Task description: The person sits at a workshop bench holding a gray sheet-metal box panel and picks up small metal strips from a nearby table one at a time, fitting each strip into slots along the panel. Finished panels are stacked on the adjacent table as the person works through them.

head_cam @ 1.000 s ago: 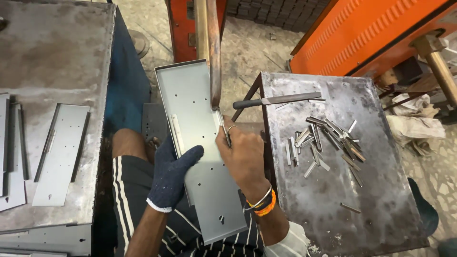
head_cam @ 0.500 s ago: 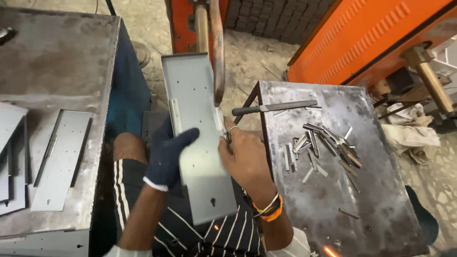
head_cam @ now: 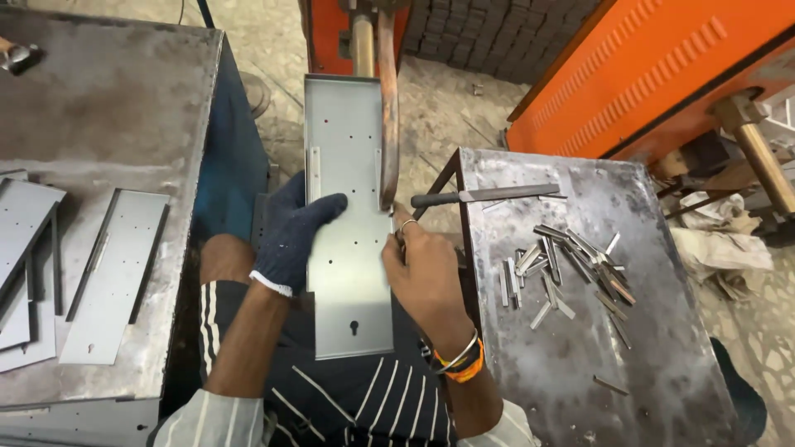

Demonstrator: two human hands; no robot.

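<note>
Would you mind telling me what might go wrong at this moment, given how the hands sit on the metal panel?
The bare right hand pinches the metal panel right beside the copper arm, so heat or a pinch could catch the fingers. Only the left hand is gloved, so the panel's edges may cut the bare one. The file overhangs the side table and could get knocked off.

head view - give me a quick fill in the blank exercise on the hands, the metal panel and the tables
1. The left hand wears a dark ____ and rests on the grey metal panel.
2. The right hand, at the panel's right edge, is ____, with a ring and wristbands.
3. The pile of small metal strips lies on the table to the person's ____.
4. A long ____ lies on that table.

Missing words: glove; bare; right; file
</note>
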